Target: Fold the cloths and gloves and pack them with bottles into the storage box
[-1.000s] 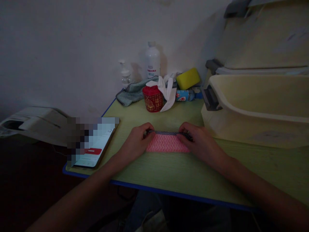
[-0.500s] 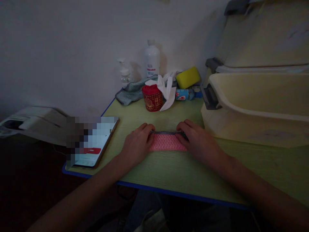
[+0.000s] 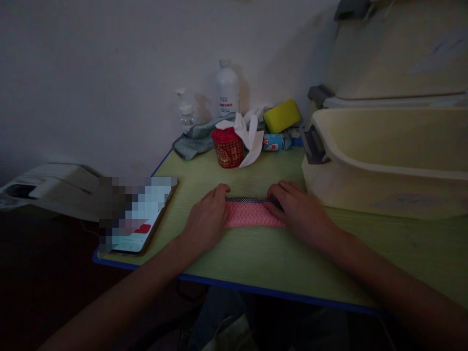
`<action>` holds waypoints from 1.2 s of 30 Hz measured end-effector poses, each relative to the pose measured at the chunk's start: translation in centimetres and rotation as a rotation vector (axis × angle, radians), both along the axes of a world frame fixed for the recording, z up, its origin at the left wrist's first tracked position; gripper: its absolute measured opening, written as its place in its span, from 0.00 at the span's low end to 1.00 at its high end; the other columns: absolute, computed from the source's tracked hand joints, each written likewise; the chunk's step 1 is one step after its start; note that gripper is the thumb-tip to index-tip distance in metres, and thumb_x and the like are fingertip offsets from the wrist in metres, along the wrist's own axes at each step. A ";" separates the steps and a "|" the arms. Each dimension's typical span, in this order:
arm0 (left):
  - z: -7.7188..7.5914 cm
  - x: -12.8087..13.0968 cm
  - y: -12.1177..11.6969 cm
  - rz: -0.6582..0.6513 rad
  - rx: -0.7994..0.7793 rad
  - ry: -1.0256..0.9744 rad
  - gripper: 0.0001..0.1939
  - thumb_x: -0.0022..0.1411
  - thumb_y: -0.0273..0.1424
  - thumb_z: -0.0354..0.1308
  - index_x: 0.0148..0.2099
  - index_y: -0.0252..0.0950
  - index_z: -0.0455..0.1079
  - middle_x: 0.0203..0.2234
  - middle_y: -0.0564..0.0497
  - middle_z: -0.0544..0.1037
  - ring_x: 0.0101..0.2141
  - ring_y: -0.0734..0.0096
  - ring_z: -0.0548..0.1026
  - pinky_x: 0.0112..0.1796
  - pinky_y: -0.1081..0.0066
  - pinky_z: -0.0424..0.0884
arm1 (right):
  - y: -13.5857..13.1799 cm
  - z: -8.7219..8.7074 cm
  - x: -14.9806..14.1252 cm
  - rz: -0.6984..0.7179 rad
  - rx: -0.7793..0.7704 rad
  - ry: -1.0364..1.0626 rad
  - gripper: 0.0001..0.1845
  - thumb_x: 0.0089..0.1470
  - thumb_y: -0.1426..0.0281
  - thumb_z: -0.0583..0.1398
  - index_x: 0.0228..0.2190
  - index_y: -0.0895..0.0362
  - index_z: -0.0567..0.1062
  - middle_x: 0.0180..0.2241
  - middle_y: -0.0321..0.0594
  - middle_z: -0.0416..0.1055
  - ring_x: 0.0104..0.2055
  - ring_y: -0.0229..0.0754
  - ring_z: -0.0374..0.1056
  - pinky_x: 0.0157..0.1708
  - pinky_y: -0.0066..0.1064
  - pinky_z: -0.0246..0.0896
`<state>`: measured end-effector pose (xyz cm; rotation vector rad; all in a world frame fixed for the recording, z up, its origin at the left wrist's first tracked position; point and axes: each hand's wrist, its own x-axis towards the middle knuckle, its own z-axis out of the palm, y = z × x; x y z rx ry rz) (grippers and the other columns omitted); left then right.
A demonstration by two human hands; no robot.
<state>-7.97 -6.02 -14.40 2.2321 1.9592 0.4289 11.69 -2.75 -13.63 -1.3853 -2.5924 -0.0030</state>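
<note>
One flat, zigzag-textured pink cloth (image 3: 252, 214): the right hand (image 3: 302, 212) pinches its checked edge (image 3: 246, 200); the left hand (image 3: 205, 218) touches, grip unclear.

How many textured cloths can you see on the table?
2: the pink cloth between the left hand and right hand, and the greyish cloth partly behind the red container. More may be hidden.

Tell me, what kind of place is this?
Probably a room at home: a green, blue-edged table, a round red patterned tissue pack and a large cream plastic bin suggest it.
</note>
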 end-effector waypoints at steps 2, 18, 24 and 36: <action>0.0 0.0 0.1 -0.011 0.002 -0.012 0.17 0.57 0.19 0.41 0.49 0.33 0.57 0.39 0.41 0.74 0.40 0.58 0.74 0.38 0.61 0.70 | 0.0 0.0 0.0 0.012 -0.004 0.007 0.06 0.56 0.70 0.56 0.28 0.59 0.69 0.30 0.41 0.68 0.32 0.42 0.64 0.30 0.31 0.56; -0.3 -0.4 0.4 -0.030 0.072 0.001 0.20 0.53 0.15 0.42 0.48 0.34 0.59 0.36 0.45 0.73 0.37 0.61 0.72 0.37 0.61 0.70 | 0.4 0.7 0.6 0.049 -0.242 0.094 0.04 0.56 0.72 0.54 0.31 0.58 0.67 0.26 0.37 0.68 0.26 0.36 0.64 0.24 0.26 0.48; -0.2 -1.0 0.9 -0.165 0.347 -0.077 0.22 0.50 0.12 0.42 0.44 0.32 0.64 0.39 0.46 0.69 0.43 0.64 0.68 0.44 0.61 0.69 | 0.6 0.3 0.5 0.056 -0.232 0.115 0.03 0.56 0.72 0.54 0.30 0.58 0.67 0.27 0.37 0.70 0.27 0.36 0.64 0.24 0.25 0.48; 0.3 2.7 -0.6 -0.556 0.094 0.240 0.22 0.66 0.25 0.37 0.60 0.24 0.54 0.60 0.36 0.59 0.60 0.61 0.57 0.58 0.59 0.56 | 0.5 0.3 0.4 0.060 -0.203 0.120 0.03 0.55 0.72 0.54 0.30 0.58 0.68 0.27 0.37 0.71 0.28 0.37 0.66 0.25 0.26 0.50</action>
